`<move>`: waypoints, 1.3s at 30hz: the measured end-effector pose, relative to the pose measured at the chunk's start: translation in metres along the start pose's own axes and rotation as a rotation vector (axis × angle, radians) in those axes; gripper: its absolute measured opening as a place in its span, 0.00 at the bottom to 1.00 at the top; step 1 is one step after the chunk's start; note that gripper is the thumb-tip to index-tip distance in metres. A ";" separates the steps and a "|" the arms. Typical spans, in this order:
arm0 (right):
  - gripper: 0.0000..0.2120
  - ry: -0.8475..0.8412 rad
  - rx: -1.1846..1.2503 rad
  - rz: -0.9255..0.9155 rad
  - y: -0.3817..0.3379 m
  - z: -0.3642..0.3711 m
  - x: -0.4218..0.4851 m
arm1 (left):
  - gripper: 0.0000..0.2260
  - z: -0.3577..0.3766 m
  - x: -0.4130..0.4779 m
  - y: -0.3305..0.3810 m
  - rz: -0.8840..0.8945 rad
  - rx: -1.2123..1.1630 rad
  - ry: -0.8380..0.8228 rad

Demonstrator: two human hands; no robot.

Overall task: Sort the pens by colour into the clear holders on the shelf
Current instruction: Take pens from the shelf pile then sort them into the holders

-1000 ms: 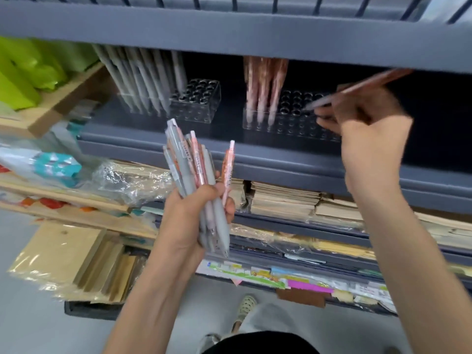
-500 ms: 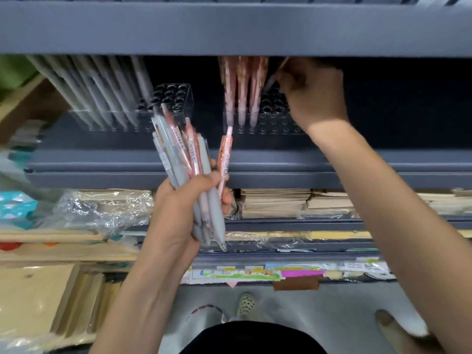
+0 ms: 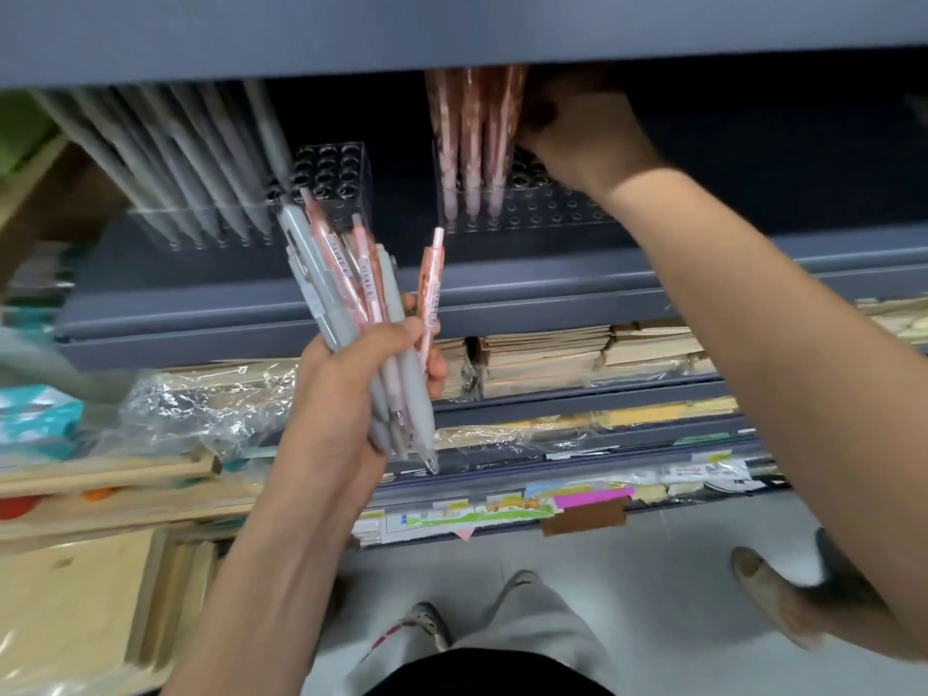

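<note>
Grey shelf (image 3: pixel 502 288) carries two clear holders: the left holder (image 3: pixel 346 163) with grey pens (image 3: pixel 201 158), the right holder (image 3: pixel 552 213) with upright pink pens (image 3: pixel 472 143). Our right hand (image 3: pixel 582 133) sits at the right holder, beside the pink row. Whether it pinches a pen we cannot tell. Our left hand (image 3: pixel 351 384) grips the bunch (image 3: pixel 351 283), grey and pink mixed, long axes pointing up, below and left of the right hand. We judge the right hand nearer the free holes.

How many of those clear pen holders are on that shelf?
2. The left holder carries grey pens. The right holder carries pink pens, and the right hand is at it. The dark shelf beyond could hide more.
</note>
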State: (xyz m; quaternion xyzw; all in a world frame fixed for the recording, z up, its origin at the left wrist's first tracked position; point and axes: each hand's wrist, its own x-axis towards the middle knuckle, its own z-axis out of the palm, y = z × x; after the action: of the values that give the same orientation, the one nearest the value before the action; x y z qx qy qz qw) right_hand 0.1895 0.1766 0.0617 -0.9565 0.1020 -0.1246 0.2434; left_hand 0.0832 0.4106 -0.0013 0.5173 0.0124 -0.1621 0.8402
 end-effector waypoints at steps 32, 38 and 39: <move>0.04 -0.183 0.901 -0.058 0.025 -0.014 -0.130 | 0.13 0.055 -0.008 -0.043 0.025 0.152 0.044; 0.02 -0.130 0.906 -0.057 0.029 -0.021 -0.114 | 0.06 0.056 -0.005 -0.041 0.062 0.161 0.047; 0.03 -0.057 0.922 -0.047 0.030 -0.022 -0.106 | 0.06 0.054 -0.004 -0.041 0.064 0.152 0.055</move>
State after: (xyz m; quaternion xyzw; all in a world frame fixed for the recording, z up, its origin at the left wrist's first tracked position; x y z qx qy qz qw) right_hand 0.0782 0.1682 0.0461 -0.7534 0.0077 -0.1358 0.6433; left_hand 0.0598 0.3473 -0.0111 0.5839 0.0064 -0.1215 0.8026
